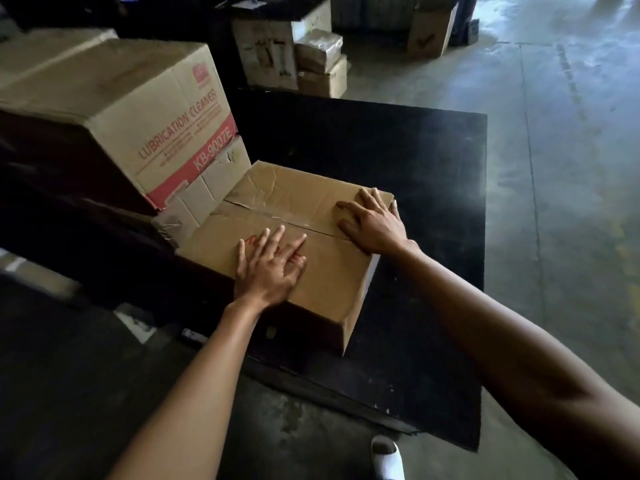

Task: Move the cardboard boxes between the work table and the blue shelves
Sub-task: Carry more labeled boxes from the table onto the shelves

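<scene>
A flat brown cardboard box (277, 202) with a taped seam and red writing lies on the black work table (415, 168). My left hand (270, 268) rests flat on its near top face, fingers spread over the red writing. My right hand (372, 220) lies flat on the box's right end, fingers reaching to the far right corner. Neither hand grips anything. To the left a large box printed "LUBRICATION CLEANER" (138, 109) sits on top of a pale box (207, 192). No blue shelves are in view.
More cardboard boxes (322, 64) are stacked on the floor behind the table, and another box (431, 29) stands at the back right. Grey concrete floor (571, 168) runs along the right. A white shoe (388, 459) shows at the bottom edge.
</scene>
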